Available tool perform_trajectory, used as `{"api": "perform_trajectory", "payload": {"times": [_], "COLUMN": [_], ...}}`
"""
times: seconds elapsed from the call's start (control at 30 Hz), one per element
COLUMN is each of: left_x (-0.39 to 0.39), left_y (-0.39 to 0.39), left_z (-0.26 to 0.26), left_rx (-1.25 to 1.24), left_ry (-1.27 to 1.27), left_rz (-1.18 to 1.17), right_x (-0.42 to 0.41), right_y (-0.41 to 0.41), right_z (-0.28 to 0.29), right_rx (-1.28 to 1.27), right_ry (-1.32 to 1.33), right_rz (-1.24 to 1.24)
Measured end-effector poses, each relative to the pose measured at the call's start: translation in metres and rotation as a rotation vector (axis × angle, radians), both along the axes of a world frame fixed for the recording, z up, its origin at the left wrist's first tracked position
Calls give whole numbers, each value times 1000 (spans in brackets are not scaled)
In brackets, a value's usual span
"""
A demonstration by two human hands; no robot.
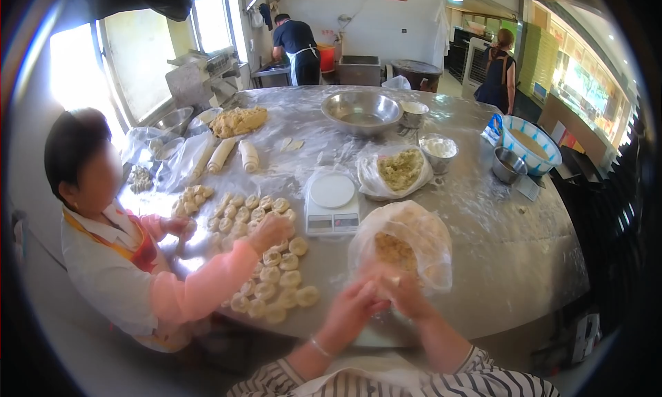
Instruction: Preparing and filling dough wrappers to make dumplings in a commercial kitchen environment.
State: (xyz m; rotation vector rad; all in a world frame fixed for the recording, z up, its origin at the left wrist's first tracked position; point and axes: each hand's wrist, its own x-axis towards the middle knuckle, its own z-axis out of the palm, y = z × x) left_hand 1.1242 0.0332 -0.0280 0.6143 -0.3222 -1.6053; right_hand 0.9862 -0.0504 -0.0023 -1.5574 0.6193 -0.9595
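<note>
My left hand (354, 306) and my right hand (401, 288) meet close to the near edge of the metal table (496, 273). A small pale piece, apparently dough, shows between their fingers; the hands are blurred and hide most of it. Just beyond them lies an open plastic bag (434, 242) with a crumbly brown filling (395, 249). Many rounded dough pieces (289, 279) lie in rows to the left of my hands. A white kitchen scale (332, 195) stands behind, beside a plastic-lined bowl of greenish filling (401, 170).
A co-worker (114, 242) at the left reaches over the dough pieces. Dough rolls (249, 156), a dough mass (239, 122), a large steel bowl (362, 110) and a flour bowl (438, 148) stand farther back. A blue-and-white basin (551, 149) is at the right. Two people are in the background.
</note>
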Motion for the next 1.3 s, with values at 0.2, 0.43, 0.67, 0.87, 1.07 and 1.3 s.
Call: {"api": "perform_trajectory", "payload": {"times": [0.2, 0.43, 0.67, 0.87, 1.07, 1.3], "left_x": [3, 4, 15, 21, 74, 132], "left_y": [1, 7, 10, 1, -61, -168], "left_z": [2, 13, -10, 12, 30, 45], "left_rx": [-61, -11, 49, -14, -110, -17], "left_ry": [-55, -129, -400, -442, -967, -1602], "left_rz": [14, -7, -138, -39, 238, 379], "right_x": [20, 11, 27, 22, -1, -51], "right_y": [11, -2, 4, 6, 5, 21], "right_z": [1, -4, -9, -10, -2, -33], "right_rx": [246, 79, 40, 96, 14, 3], "right_ry": [-113, 127, -17, 158, 15, 177], "right_rz": [37, 156, 30, 66, -149, -192]}}
